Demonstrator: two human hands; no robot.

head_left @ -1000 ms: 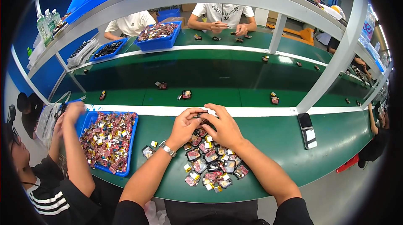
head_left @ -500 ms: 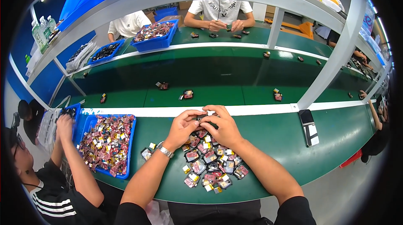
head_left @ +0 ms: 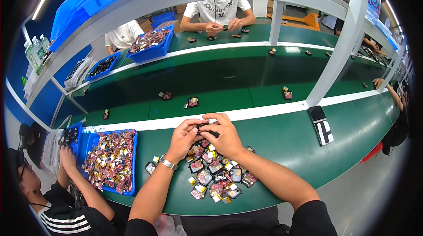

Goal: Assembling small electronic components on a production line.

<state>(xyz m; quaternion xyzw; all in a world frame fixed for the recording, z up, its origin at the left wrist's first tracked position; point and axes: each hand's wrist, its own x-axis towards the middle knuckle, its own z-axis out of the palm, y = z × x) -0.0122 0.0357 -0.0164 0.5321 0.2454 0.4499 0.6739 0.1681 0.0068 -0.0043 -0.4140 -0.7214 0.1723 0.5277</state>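
Little has changed over the last second: both hands stay pressed together at the far edge of the pile, and only the view has drifted slightly, while the neighbour's hand (head_left: 67, 156) on the person's left has dropped from above the blue bin to the smaller tray beside it. The left hand (head_left: 183, 137) and the right hand (head_left: 224, 134) meet fingertip to fingertip, curled tight around 1 small dark part (head_left: 203, 126), a flat black piece mostly hidden by the fingers, so its exact shape cannot be told. A metal-link wristwatch (head_left: 168, 163) glints on the left wrist. Just below the hands lies the pile of small packets (head_left: 216, 176), flat little squares, glossy, in red, grey and yellow, spread loosely on the smooth green desk (head_left: 286, 143). To the left sits a blue plastic bin (head_left: 111, 160), rectangular, heaped with the same shiny pieces. A white stripe (head_left: 264, 110) runs along the desk beyond the hands, and a flat black-and-white device (head_left: 321, 126) rests to the right, well apart.
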